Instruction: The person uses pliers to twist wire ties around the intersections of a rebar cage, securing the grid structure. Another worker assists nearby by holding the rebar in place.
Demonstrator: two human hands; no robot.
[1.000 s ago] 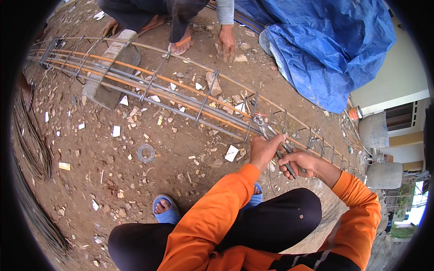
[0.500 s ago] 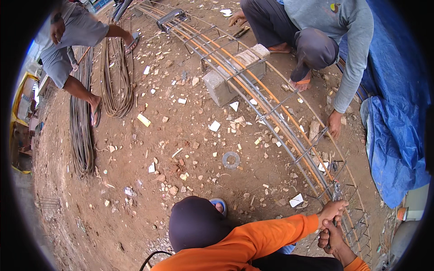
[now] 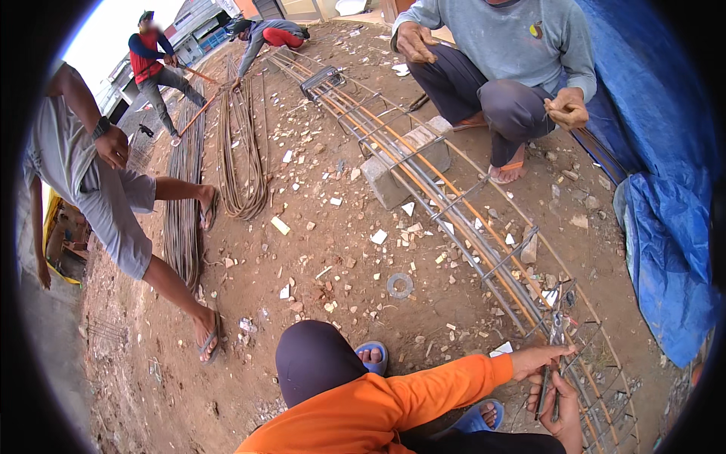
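Steel pincers [image 3: 557, 331] point away from me at the near part of a long rebar cage [image 3: 454, 198]. My right hand [image 3: 561, 412] is closed around their dark handles, which stand slightly apart. My left hand [image 3: 538, 360] reaches across just above it, beside the pincers, with its fingers drawn together. Whether anything thin is pinched in those fingertips is too small to make out. The pincers' jaws are at a crossing of bars and stirrups, and their exact grip is hard to see.
A concrete block [image 3: 389, 185] props the cage. A co-worker in a grey shirt [image 3: 495, 57] squats beyond it, by a blue tarp [image 3: 673, 250]. Another person's leg [image 3: 178, 291] stands at left near bundled bars [image 3: 184, 219]. Two people work at the back. A metal ring [image 3: 399, 285] lies on rubble-strewn soil.
My left hand has loosened from around the pincers and their handles show more. The squatting co-worker has lifted a hand off the cage. The person at left has stepped nearer; my view has tilted up.
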